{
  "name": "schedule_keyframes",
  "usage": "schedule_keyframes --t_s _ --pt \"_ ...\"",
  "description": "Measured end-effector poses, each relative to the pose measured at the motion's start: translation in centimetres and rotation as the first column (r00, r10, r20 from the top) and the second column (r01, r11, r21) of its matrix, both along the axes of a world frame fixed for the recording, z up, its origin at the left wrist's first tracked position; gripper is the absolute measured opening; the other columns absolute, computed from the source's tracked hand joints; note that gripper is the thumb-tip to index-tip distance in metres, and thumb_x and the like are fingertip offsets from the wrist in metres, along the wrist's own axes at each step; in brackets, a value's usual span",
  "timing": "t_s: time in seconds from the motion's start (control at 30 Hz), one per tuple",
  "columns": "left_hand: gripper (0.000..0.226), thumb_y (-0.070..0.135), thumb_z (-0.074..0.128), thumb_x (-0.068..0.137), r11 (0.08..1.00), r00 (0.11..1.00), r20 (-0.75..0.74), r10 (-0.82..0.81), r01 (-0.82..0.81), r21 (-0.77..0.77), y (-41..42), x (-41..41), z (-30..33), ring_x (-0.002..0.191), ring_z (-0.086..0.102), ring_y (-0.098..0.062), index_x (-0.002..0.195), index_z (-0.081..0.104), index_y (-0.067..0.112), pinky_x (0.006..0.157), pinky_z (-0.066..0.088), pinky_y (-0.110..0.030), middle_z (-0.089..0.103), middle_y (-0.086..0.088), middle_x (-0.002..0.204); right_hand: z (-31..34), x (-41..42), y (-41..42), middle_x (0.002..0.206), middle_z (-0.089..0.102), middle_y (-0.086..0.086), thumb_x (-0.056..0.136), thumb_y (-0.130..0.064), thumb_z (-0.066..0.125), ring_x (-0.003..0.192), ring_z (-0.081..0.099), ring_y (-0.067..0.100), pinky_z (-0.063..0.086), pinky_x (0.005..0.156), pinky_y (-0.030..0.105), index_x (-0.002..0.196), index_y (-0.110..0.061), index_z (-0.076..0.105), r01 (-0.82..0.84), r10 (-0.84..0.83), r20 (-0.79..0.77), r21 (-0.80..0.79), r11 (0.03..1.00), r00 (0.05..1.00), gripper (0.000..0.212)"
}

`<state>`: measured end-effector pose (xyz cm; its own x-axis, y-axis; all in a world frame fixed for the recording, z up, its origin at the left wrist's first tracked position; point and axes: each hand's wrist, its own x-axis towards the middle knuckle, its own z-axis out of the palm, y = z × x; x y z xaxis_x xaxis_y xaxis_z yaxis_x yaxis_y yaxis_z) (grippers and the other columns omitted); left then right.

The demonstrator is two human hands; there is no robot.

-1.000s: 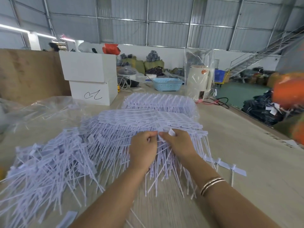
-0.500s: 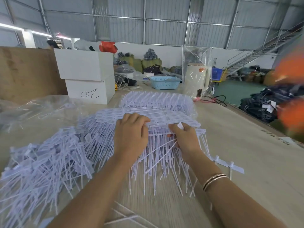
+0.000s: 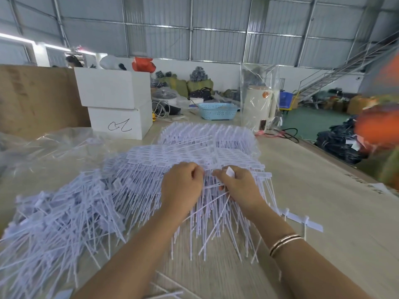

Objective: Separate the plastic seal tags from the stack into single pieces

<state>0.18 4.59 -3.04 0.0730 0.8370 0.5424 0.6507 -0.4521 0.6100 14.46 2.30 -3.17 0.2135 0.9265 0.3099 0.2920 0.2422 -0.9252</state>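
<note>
**Left hand back at the tear line: snag risk**

Since half a second ago my left hand (image 3: 182,186) has come off the flags of the stack (image 3: 194,156) and closed beside my right hand (image 3: 238,187). Both pinch tags at the stack's near edge, mid-worktop (image 3: 323,190); the right fingers also hold a loose tag (image 3: 230,171). Tangled tails could drag neighbours along, or a tag could snap. Separated pile (image 3: 54,216) lies towards the left edge.

Two stacked white boxes (image 3: 117,104) stand behind; a blue basket (image 3: 217,111) sits farther right.
</note>
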Motion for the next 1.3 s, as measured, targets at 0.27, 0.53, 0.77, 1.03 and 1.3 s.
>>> schedule_keyframes --t_s 0.27,0.53,0.77,1.03,1.3 --pt "0.056 0.063 0.034 0.091 0.991 0.985 -0.174 0.013 -0.035 -0.126 1.0 1.8 3.2 0.076 0.051 -0.017 0.06 0.058 0.023 0.079 0.019 -0.036 0.053 0.007 0.062 1.6 -0.5 -0.6 0.063 0.063 -0.001 0.092 -0.029 0.059 0.053 0.058 0.006 0.04 0.052 0.015 0.086 -0.014 0.067 -0.098 0.082 0.183 0.08 0.992 0.98 0.018" --pt "0.045 0.051 0.063 0.083 0.951 0.887 0.461 0.037 0.111 -0.289 0.9 2.7 3.4 0.071 0.061 -0.027 0.077 0.07 0.007 0.089 0.046 -0.048 0.065 -0.008 0.066 2.2 -2.0 0.0 0.057 0.055 -0.003 0.092 -0.024 0.058 0.053 0.048 0.009 0.033 0.051 0.017 0.062 -0.025 0.054 0.077 -0.127 0.27 0.188 0.979 0.954 0.031" --pt "0.031 0.038 0.062 0.087 0.935 0.769 0.618 0.164 0.079 -0.346 1.9 2.8 3.0 0.078 0.066 -0.029 0.062 0.063 0.019 0.082 0.052 -0.043 0.067 -0.002 0.067 0.9 -3.7 -0.2 0.046 0.028 -0.016 0.096 -0.019 0.045 0.039 0.029 0.001 0.027 0.041 0.015 0.062 -0.024 0.034 0.102 -0.348 0.432 0.497 0.862 0.832 0.036" --pt "0.031 0.035 0.054 0.088 0.921 0.858 0.511 0.054 0.155 -0.357 3.3 0.6 4.5 0.048 0.043 -0.014 0.061 0.059 0.021 0.051 0.031 -0.026 0.047 0.003 0.05 2.5 1.2 0.5 0.056 0.058 -0.001 0.088 -0.021 0.062 0.041 0.048 0.004 0.037 0.045 0.022 0.073 -0.012 0.062 0.298 -0.296 -0.135 -0.008 0.955 0.946 0.017" --pt "0.04 0.037 0.043 0.089 0.967 0.969 0.232 -0.083 0.135 -0.218 0.3 -1.6 5.0 0.034 0.043 -0.001 0.062 0.066 0.02 0.051 0.029 -0.024 0.046 0.015 0.034 3.1 4.1 0.3 0.065 0.054 0.003 0.088 -0.024 0.062 0.051 0.039 0.012 0.03 0.043 0.022 0.077 -0.015 0.058 0.332 -0.382 -0.433 -0.191 0.924 0.816 0.014"
